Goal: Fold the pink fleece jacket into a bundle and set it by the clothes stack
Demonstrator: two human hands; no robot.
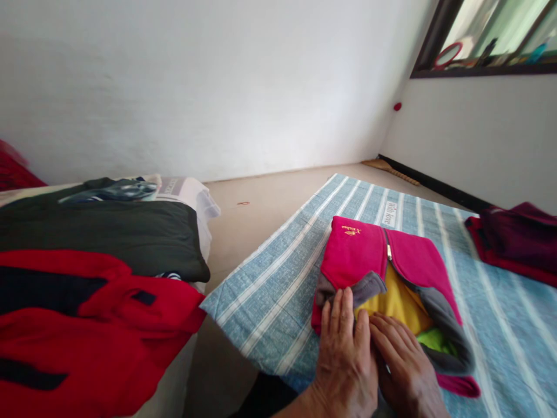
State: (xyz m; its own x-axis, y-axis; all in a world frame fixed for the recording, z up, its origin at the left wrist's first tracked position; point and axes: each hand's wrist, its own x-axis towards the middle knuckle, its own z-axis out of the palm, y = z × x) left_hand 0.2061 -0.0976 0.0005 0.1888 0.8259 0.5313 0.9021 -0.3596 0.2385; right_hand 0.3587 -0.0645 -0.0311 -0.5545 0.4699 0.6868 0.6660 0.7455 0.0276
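A pink zip-up jacket [363, 255] lies folded on a blue-and-white striped cloth [278, 273]. Its grey collar [452, 331] is spread, and yellow lining [404, 296] and a green patch [441, 342] show inside. The zip pull [389, 252] sits near the middle of the front. My left hand [348, 354] rests with fingers stretched out on the left part of the collar. Close beside it, my right hand [402, 363] lies over the lower edge of the opening, its fingers slightly bent and its thumb hidden. Both hands touch the jacket.
To the left, a red garment with dark panels [143, 331] and a dark green garment [143, 238] lie on a raised surface. Folded maroon clothes [517, 235] are at the cloth's right. A pale wall [226, 87] stands behind, with a window frame [418, 64] at upper right.
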